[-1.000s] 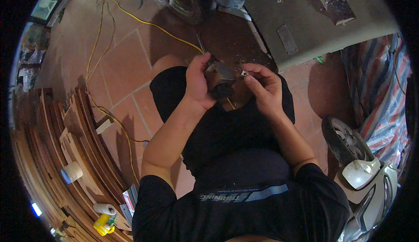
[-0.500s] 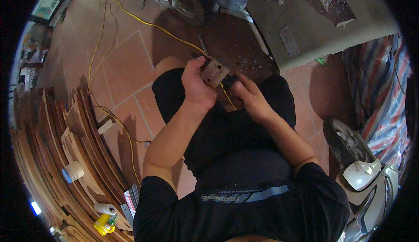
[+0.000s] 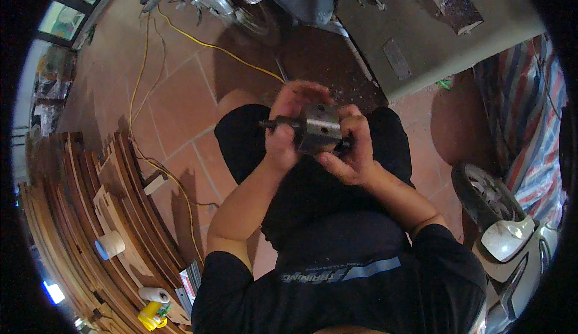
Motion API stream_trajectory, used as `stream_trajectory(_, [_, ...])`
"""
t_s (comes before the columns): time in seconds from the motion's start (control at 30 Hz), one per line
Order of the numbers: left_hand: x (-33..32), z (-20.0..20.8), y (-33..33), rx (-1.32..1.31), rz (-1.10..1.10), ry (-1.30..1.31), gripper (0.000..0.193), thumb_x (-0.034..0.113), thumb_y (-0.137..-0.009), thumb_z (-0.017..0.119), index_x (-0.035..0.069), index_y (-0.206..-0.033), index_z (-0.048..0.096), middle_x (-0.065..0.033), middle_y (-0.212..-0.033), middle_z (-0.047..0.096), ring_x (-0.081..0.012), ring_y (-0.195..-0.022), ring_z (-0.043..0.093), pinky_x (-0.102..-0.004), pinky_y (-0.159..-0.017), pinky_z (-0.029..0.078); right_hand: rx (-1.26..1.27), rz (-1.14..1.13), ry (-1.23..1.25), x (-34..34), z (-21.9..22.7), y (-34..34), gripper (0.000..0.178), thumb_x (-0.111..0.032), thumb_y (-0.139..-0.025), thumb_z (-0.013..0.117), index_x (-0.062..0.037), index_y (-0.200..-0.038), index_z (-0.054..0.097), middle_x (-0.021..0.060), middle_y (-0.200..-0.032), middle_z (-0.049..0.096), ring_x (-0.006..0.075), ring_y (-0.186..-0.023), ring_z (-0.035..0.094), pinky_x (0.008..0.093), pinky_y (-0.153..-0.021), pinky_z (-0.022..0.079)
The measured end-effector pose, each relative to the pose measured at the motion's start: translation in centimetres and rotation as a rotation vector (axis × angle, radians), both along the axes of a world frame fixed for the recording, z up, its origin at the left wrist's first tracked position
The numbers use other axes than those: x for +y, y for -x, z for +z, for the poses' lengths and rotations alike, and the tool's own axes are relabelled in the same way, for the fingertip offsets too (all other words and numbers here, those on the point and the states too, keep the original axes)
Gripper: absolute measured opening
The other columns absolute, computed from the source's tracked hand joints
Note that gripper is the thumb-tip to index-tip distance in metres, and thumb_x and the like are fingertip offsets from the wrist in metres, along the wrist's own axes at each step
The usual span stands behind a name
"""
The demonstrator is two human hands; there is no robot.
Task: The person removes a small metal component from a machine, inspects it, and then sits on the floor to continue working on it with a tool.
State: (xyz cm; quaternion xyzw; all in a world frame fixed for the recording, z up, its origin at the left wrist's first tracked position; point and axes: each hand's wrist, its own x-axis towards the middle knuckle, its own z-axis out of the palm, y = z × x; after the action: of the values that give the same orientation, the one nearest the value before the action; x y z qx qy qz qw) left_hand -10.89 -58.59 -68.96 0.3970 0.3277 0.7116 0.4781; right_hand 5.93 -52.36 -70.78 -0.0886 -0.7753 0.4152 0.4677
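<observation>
Between my two hands, above my lap, is a grey metal cylinder (image 3: pixel 323 128) with small round holes in its side. A dark, narrower shaft (image 3: pixel 272 123) sticks out of its left end. My left hand (image 3: pixel 284 148) has its thumb against the shaft, and its fingers curl over the far side, slightly blurred. At the other end, my right hand (image 3: pixel 360 153) grips the cylinder with thumb below and fingers above. Something dark (image 3: pixel 343 145) shows inside the right palm, but its shape is mostly hidden.
Long wooden boards (image 3: pixel 114 213) lie at the left, bearing a tape roll (image 3: pixel 111 245) and a yellow object (image 3: pixel 152 316). A yellow cord (image 3: pixel 226 48) crosses the tiled floor. Ahead are a motorbike (image 3: pixel 208 0) and a grey flat surface (image 3: pixel 409 39); another vehicle (image 3: pixel 506 238) stands right.
The metal cylinder has been turned and brought closer to me, so its holed side and shaft show. My right hand has shifted from a pinch to a grip round its right end.
</observation>
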Motion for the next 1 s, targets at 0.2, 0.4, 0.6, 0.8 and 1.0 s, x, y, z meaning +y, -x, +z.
stream_trajectory(0.2, [-0.6, 0.1, 0.6, 0.136, -0.21, -0.049, 0.094, 0.062, -0.064, 0.094, -0.002, -0.127, 0.066, -0.0197, -0.129, 0.067, -0.0283, -0.12, 0.067, -0.0421, -0.104, 0.053, -0.082, -0.034, -0.246, 1.6, 0.6, -2.6, 0.064, -0.026, -0.059, 0.1, -0.015, -0.106, 0.058, 0.0135, -0.112, 0.067, 0.0356, -0.103, 0.068, 0.0456, -0.084, 0.058])
stream_trajectory(0.4, [-0.1, -0.2, 0.5, 0.263, -0.207, -0.202, 0.088, 0.063, -0.067, 0.087, -0.005, -0.121, 0.07, -0.0231, -0.124, 0.066, -0.0297, -0.113, 0.067, -0.04, -0.097, 0.053, -0.058, 0.053, -0.148, 1.8, 0.7, -3.4, 0.067, -0.024, -0.06, 0.099, -0.0146, -0.108, 0.054, 0.0128, -0.11, 0.066, 0.0346, -0.095, 0.064, 0.0444, -0.079, 0.053])
stream_trajectory(0.6, [0.1, -0.1, 0.4, 0.276, -0.168, -0.183, 0.087, 0.064, -0.068, 0.084, -0.005, -0.12, 0.07, -0.0218, -0.122, 0.066, -0.0286, -0.11, 0.067, -0.0385, -0.095, 0.052, -0.041, 0.018, -0.172, 1.6, 1.4, -2.3, 0.061, -0.025, -0.07, 0.095, -0.0116, -0.107, 0.049, 0.0106, -0.104, 0.057, 0.0252, -0.092, 0.056, 0.0375, -0.079, 0.046])
stream_trajectory(0.8, [0.2, 0.1, 0.5, 0.269, -0.16, -0.178, 0.083, 0.058, -0.067, 0.087, -0.005, -0.119, 0.07, -0.0216, -0.121, 0.066, -0.0276, -0.11, 0.066, -0.0376, -0.094, 0.052, -0.098, 0.022, -0.173, 1.8, 1.8, -2.5, 0.061, -0.024, -0.068, 0.095, -0.0121, -0.106, 0.048, 0.0101, -0.104, 0.056, 0.0244, -0.09, 0.055, 0.0367, -0.078, 0.045])
stream_trajectory(1.0, [0.4, -0.1, 0.8, 0.362, -0.138, -0.235, 0.084, 0.054, -0.063, 0.089, -0.004, -0.121, 0.07, -0.0214, -0.122, 0.066, -0.0277, -0.111, 0.066, -0.0372, -0.095, 0.052, -0.025, 0.023, -0.054, 1.6, 0.7, -2.3, 0.065, -0.028, -0.064, 0.098, -0.013, -0.107, 0.052, 0.0115, -0.107, 0.061, 0.032, -0.097, 0.061, 0.0424, -0.082, 0.05])
